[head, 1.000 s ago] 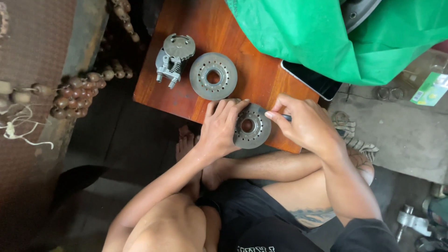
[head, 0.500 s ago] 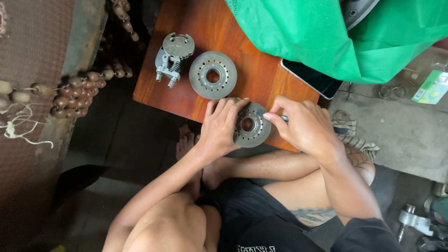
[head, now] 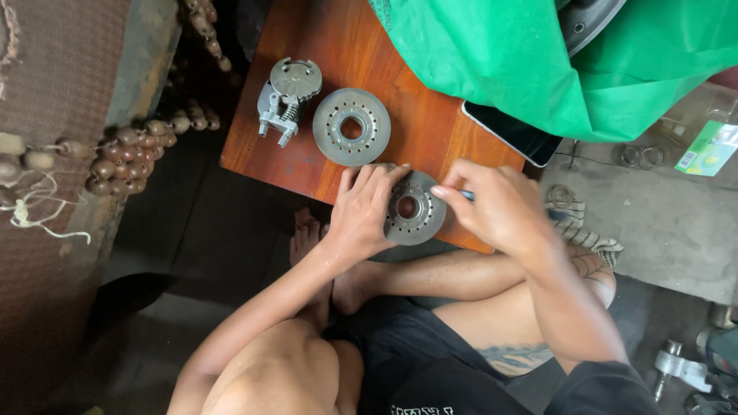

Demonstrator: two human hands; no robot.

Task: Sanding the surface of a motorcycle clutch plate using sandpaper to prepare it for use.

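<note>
A round grey metal disc with a centre hole (head: pixel 417 209) lies at the near edge of a small brown wooden table (head: pixel 354 46). My left hand (head: pixel 361 207) rests flat on the disc's left side and steadies it. My right hand (head: pixel 492 206) pinches a thin blue-tipped tool (head: pixel 464 195), its tip at the disc's right rim. A second perforated metal disc (head: pixel 351 126) lies further back on the table. Left of it sits a metal assembly with springs (head: pixel 286 95).
A green cloth (head: pixel 553 54) covers something at the table's far right. A dark phone (head: pixel 513 134) lies half under it. Strings of brown beads (head: pixel 123 154) hang at the left. Metal parts (head: pixel 684 369) lie on the concrete floor at the lower right.
My right hand has slid slightly along the disc's right rim with the tool. My left hand and the disc stay put.
</note>
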